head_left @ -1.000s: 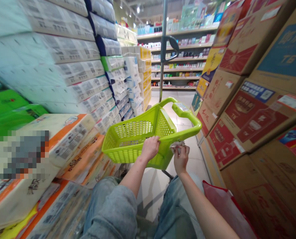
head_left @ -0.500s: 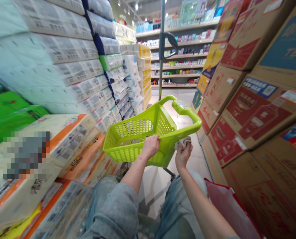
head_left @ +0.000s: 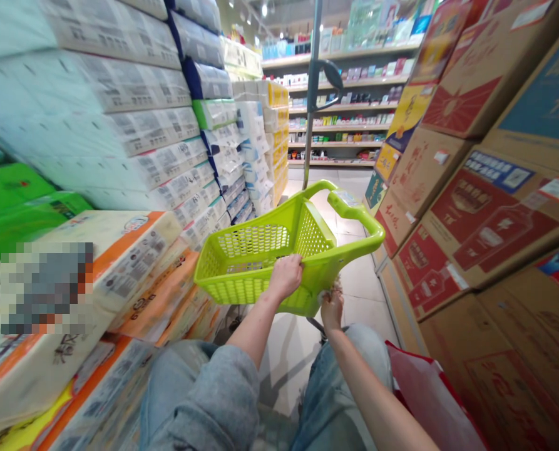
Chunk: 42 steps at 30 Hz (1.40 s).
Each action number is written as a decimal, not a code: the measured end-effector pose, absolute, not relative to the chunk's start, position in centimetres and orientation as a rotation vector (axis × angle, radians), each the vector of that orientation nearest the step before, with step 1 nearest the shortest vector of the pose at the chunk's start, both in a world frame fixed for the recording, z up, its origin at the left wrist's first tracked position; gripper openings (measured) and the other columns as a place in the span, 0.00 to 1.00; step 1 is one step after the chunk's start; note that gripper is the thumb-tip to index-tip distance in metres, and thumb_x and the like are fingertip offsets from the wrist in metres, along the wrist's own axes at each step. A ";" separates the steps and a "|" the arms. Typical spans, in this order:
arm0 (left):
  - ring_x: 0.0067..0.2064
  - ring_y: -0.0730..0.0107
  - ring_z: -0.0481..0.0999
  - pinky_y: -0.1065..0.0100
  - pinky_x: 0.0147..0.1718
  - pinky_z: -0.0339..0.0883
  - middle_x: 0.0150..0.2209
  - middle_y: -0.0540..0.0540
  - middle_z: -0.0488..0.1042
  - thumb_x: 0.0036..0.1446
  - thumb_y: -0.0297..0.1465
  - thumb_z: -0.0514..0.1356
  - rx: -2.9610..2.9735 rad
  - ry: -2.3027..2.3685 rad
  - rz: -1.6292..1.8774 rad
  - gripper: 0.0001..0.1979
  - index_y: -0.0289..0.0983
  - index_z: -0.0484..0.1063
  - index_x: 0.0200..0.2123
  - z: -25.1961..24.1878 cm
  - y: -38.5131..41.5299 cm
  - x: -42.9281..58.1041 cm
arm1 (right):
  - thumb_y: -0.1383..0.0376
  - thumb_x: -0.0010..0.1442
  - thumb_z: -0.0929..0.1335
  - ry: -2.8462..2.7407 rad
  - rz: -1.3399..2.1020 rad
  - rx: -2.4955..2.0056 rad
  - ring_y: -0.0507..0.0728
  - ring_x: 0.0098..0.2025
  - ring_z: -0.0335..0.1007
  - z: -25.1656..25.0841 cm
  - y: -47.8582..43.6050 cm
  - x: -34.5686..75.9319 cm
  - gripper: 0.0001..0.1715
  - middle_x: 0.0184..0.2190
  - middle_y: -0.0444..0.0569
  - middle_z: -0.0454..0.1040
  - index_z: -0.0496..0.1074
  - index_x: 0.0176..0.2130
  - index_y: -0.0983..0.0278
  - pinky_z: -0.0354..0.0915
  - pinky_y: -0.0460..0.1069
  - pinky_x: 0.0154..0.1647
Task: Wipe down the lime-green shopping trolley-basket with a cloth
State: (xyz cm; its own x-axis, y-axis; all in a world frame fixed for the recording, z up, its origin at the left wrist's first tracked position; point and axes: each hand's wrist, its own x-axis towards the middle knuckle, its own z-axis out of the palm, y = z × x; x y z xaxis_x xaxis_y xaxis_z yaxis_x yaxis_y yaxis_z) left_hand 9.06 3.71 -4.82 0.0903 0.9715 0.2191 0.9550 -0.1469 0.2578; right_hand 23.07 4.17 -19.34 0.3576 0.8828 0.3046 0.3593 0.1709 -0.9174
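A lime-green plastic shopping cart basket (head_left: 241,285) stands in front of my knees, its curved handle (head_left: 361,228) to the right. My left hand (head_left: 286,275) is closed over the near rim of the basket. Lower on the cart's right end, my right hand (head_left: 332,310) is closed around a crumpled whitish cloth (head_left: 325,297), which touches the green plastic. Part of the cloth is hidden by the fingers and the cart wall.
Packaged tissue (head_left: 138,250) is stacked close on the left. Cardboard cartons (head_left: 504,213) rise on the right, with a red-edged bag (head_left: 429,388) by my right knee. A grey pole (head_left: 313,113) stands behind the cart, and stocked shelves (head_left: 345,109) line the back.
My right hand has moved down and left with the cloth, from below the handle to the lower cart wall. My left hand keeps its hold on the rim.
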 end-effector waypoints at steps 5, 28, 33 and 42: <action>0.52 0.63 0.69 0.61 0.52 0.60 0.50 0.42 0.71 0.59 0.28 0.49 2.241 1.818 0.709 0.18 0.36 0.63 0.52 -4.9 3.8 8.3 | 0.54 0.59 0.60 -1.164 0.395 -1.369 0.63 0.53 0.60 -14.8 3.3 22.9 0.27 0.47 0.58 0.61 0.68 0.52 0.67 0.59 0.57 0.53; 0.43 0.66 0.73 0.67 0.41 0.61 0.39 0.46 0.74 0.66 0.37 0.41 2.244 2.175 0.209 0.16 0.39 0.66 0.40 -5.9 0.0 4.0 | 0.57 0.63 0.59 -1.510 0.373 -1.107 0.59 0.48 0.65 -12.0 2.8 18.9 0.20 0.44 0.55 0.66 0.73 0.45 0.64 0.62 0.54 0.51; 0.42 0.65 0.74 0.67 0.38 0.63 0.40 0.46 0.75 0.65 0.36 0.41 2.246 2.115 0.198 0.15 0.40 0.65 0.40 -5.5 -0.2 5.0 | 0.58 0.59 0.63 -1.150 0.212 -1.206 0.61 0.50 0.62 -8.9 5.6 24.2 0.22 0.44 0.56 0.66 0.66 0.50 0.66 0.61 0.57 0.51; 0.46 0.62 0.74 0.65 0.42 0.65 0.45 0.43 0.74 0.62 0.31 0.47 2.201 2.079 0.195 0.11 0.38 0.64 0.45 -5.1 -0.7 6.4 | 0.63 0.60 0.60 -1.396 0.207 -1.206 0.61 0.50 0.63 -8.5 5.9 22.9 0.17 0.44 0.56 0.65 0.75 0.41 0.64 0.61 0.57 0.52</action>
State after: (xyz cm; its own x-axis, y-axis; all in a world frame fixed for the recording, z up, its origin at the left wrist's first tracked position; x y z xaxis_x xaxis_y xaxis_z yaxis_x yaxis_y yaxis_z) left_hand 6.44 -0.66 -5.10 0.0558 0.9983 0.0196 0.9844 -0.0582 0.1659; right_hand 22.86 5.88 -8.53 0.2587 0.7333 0.6287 0.5190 0.4434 -0.7308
